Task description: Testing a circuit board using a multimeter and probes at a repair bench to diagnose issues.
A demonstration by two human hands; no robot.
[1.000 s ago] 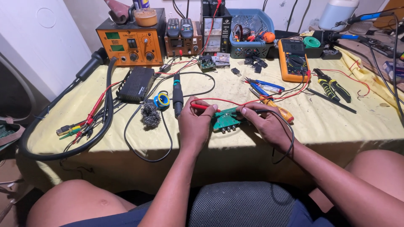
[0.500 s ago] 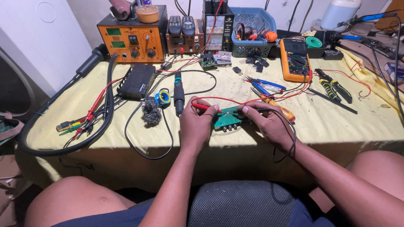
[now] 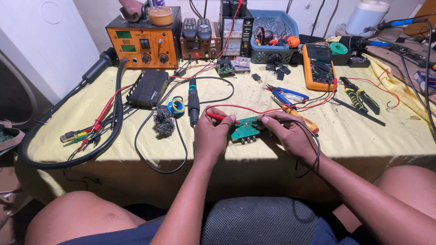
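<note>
My left hand [image 3: 212, 134] pinches a red test probe [image 3: 221, 117] between thumb and fingers, its tip resting on the near edge of a small green circuit board [image 3: 245, 130]. My right hand [image 3: 288, 134] grips a black test probe [image 3: 272, 121] the same way, its tip meeting the board's right end. The board lies flat on the yellow-covered tabletop [image 3: 363, 136], between my two hands and close to the front edge. A red lead [image 3: 254, 109] arcs from the left probe toward the orange multimeter [image 3: 319, 66] further back on the right; a black lead [image 3: 313, 152] loops off my right wrist over the tabletop's edge.

Just behind my right hand lie an orange-handled tool [image 3: 302, 121] and blue-handled pliers [image 3: 284, 94]. To the right of those are black-and-yellow cutters [image 3: 361, 94]. Behind my left hand a soldering iron [image 3: 194, 100] with a black handle points toward me, beside a blue-and-yellow spool [image 3: 176, 107] and a wad of grey wire wool [image 3: 162, 122]. A black box [image 3: 148, 87] sits further left, with a thick black hose [image 3: 68, 149] curving around a bundle of coloured clips [image 3: 79, 136]. Along the back stand an orange rework station [image 3: 144, 41], a bench power supply [image 3: 236, 27] and a blue basket [image 3: 272, 34] of parts.
</note>
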